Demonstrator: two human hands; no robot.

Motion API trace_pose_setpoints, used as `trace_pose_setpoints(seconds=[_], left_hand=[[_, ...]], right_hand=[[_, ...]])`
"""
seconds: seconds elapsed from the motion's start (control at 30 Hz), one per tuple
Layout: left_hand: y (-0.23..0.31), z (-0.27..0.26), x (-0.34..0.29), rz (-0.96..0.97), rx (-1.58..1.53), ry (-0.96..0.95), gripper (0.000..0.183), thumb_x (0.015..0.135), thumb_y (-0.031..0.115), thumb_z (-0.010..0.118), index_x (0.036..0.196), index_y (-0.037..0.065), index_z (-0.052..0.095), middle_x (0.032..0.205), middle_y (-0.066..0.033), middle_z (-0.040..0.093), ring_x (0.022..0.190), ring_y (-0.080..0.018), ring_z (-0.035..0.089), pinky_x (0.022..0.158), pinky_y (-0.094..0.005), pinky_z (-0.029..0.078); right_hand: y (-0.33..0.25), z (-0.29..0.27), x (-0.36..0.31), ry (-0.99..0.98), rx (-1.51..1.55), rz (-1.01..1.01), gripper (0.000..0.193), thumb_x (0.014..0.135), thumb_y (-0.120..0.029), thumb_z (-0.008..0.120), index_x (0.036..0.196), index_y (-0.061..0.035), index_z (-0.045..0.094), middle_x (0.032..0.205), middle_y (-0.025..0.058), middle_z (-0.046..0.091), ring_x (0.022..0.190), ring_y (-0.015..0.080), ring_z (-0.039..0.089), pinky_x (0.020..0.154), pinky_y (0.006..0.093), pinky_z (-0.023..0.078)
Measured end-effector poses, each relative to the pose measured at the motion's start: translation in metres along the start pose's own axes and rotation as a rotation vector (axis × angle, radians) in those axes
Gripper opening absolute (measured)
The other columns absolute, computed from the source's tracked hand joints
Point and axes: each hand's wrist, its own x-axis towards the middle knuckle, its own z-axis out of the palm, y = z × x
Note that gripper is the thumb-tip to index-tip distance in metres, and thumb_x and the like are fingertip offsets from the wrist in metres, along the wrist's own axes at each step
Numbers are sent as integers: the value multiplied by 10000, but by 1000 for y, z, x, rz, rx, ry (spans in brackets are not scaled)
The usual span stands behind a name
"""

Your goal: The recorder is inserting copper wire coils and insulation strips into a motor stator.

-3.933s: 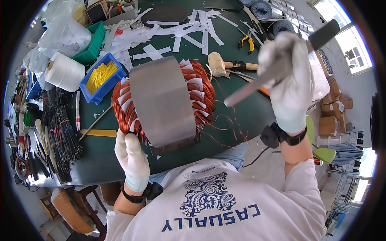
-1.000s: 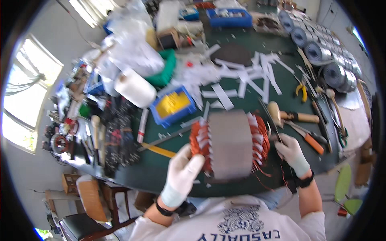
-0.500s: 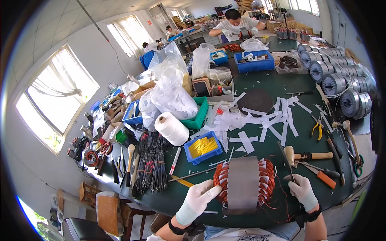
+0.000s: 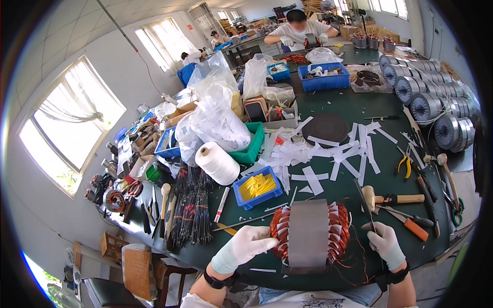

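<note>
A motor stator (image 4: pixel 308 233) lies on its side at the table's near edge, its grey steel core between two rings of red-brown copper windings. White paper pieces stick out between the coils at both ends. My left hand (image 4: pixel 245 247), in a white glove, has its thumb and fingers closed on the left winding. To the right of the stator, my gloved right hand (image 4: pixel 385 242) grips a thin, dark, flat blade-like tool (image 4: pixel 365 203), held upright. Loose copper leads (image 4: pixel 354 267) hang from the right winding close to this hand.
Past the tool lie a mallet (image 4: pixel 395 198), an orange-handled tool (image 4: pixel 416 230) and yellow-handled pliers (image 4: pixel 404 164). White paper strips (image 4: pixel 313 179), a blue tray of yellow pieces (image 4: pixel 258 188), a thread cone (image 4: pixel 217 163) and black bundles (image 4: pixel 191 210) lie farther off. A co-worker (image 4: pixel 303 31) sits across.
The stator appears slightly turned, with more white paper showing at its left winding. My left hand has shifted a little left. My right hand still holds the tool in nearly the same place.
</note>
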Motion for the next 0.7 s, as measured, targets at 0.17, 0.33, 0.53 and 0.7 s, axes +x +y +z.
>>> trace_pose_setpoints(seconds=[0.17,0.33,0.53,0.7], left_hand=[[22,20,-11,-50,41,63,275,930,231,634,990,-34,677,726,20,555,664,-67,461,607,-243,401],[18,43,-12,24,82,230,176,893,115,628,982,-34,656,715,20,572,664,-42,487,615,-224,435],[15,58,-18,60,-140,336,391,943,82,474,1285,-87,560,1084,-30,645,931,-84,563,824,-231,456],[-4,79,-13,277,-362,352,391,1069,173,449,1390,-51,433,1256,-89,583,1110,-115,558,986,-263,437]], right_hand=[[1,-4,-7,-2,0,8,254,917,-43,508,1106,69,636,671,-21,524,554,50,474,515,227,377],[6,-5,-8,4,-24,7,250,929,-61,520,1118,61,631,687,-27,521,558,47,472,516,223,377],[3,6,-2,6,-29,-33,273,953,-101,521,1159,40,633,673,-57,459,552,29,408,505,221,332],[8,7,5,42,-79,-22,300,944,-107,510,1170,42,637,650,-63,444,548,26,403,510,213,318]])
